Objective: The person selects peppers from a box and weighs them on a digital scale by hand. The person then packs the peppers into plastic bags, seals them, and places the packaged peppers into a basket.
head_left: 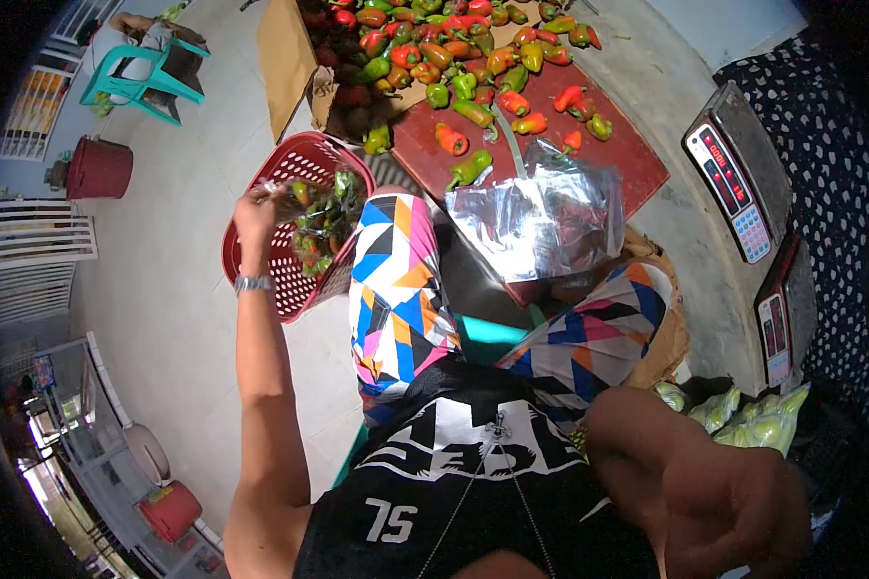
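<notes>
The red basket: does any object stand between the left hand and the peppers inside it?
No solid obstacle is visible. The left hand is over the red basket; only clear plastic shows between it and the peppers.

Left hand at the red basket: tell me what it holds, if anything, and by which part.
The left hand appears to hold a clear plastic bag of peppers by one end of the plastic; blur hides the exact finger placement.

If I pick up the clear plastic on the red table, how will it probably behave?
The plastic is probably floppy, because creases run across it. It is perhaps light for its size: the red table shows through one edge. Its bright glare suggests smooth film, so it may be slippery.
</notes>
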Tool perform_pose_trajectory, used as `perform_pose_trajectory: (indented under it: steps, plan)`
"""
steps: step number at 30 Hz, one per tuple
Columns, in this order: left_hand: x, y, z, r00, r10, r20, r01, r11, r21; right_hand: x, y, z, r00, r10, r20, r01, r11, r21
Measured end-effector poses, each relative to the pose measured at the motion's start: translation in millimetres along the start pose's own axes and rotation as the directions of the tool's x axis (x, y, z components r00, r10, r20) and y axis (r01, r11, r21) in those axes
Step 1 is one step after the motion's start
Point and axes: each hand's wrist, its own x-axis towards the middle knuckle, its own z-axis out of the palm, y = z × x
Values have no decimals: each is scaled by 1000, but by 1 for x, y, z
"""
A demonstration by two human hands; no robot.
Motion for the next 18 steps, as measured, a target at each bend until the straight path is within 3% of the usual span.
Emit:
perform_pose_trajectory:
  steps: [2,4,7,8,10,11,14,15,18]
  plan:
    - [28,-45,40,999,50,17,-52,990,129,-3,8,3,997,-72,-32,73,997,20]
    - [25,-37,57,998,61,-21,-54,967,249,-3,3,5,999,-25,-27,25,1000,-16]
    - [30,-42,79,1000,-20,8,18,985,174,-3,-6,4,1000,22,22,-20,995,-102]
    - [42,-64,92,990,-103,92,107,994,-36,-3,-9,3,998,32,46,-25,991,-134]
    - [45,-64,101,988,-48,145,67,989,-132,-4,-12,1,999,26,36,-19,980,-199]
    - [44,-67,104,986,-97,133,112,987,-112,-6,-14,1,999,28,25,-21,973,-229]
    - [-6,8,76,996,-8,87,23,984,-178,-15,-19,5,999,-24,-25,12,919,-394]
    - [-20,29,68,991,-8,131,32,983,-181,-14,-17,4,999,-18,-37,5,945,-328]
    - [-54,50,70,973,30,227,81,882,-465,-10,-13,1,998,-10,-57,-2,980,-201]
